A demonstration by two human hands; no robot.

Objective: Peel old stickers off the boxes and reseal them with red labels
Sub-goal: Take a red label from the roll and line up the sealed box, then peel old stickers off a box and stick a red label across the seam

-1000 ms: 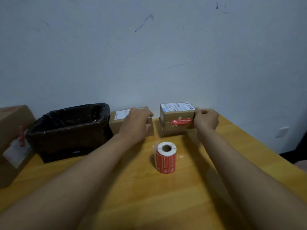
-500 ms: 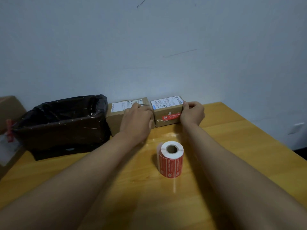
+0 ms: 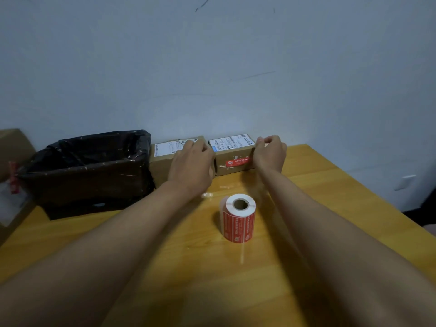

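Two small cardboard boxes stand side by side against the wall. The left box [image 3: 160, 161] has a torn white shipping sticker [image 3: 166, 147] on top. My left hand [image 3: 191, 165] covers its right end, with fingers bent over the top edge. The right box [image 3: 232, 167] carries a white sticker [image 3: 232, 142] on top and a red label [image 3: 237, 161] on its front. My right hand [image 3: 270, 153] grips its right end, fingers curled over the top corner. A roll of red labels [image 3: 238, 219] stands upright on the table, in front of the boxes and between my forearms.
A bin lined with a black bag [image 3: 94, 166] sits to the left of the boxes. A larger cardboard box [image 3: 11, 149] with red tape stands at the far left edge. The wooden table [image 3: 330, 208] ends on the right, near a wall socket [image 3: 404, 181].
My right hand has slid the right box back and left until it stands close beside the left box. My left hand has stayed on the left box. The roll has not moved.
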